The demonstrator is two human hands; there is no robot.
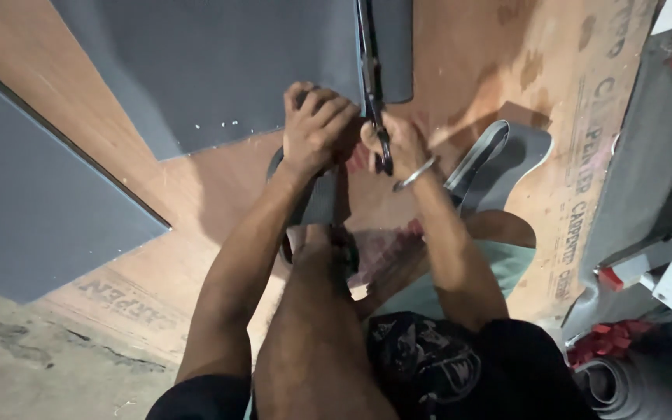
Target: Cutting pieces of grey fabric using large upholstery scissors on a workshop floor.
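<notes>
A: Grey sheet (pixel 219 70), position?
B: On plywood board (pixel 507 70), directly ahead of both hands; left hand (pixel 316 124) grips its near edge
A: Shears (pixel 373 85)?
B: Right hand (pixel 402 144) clamped on them, blades pointing away along the cut

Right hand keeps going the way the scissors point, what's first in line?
The right hand drives scissors up the grey sheet; more of that sheet lies ahead, then likely plywood.
</notes>
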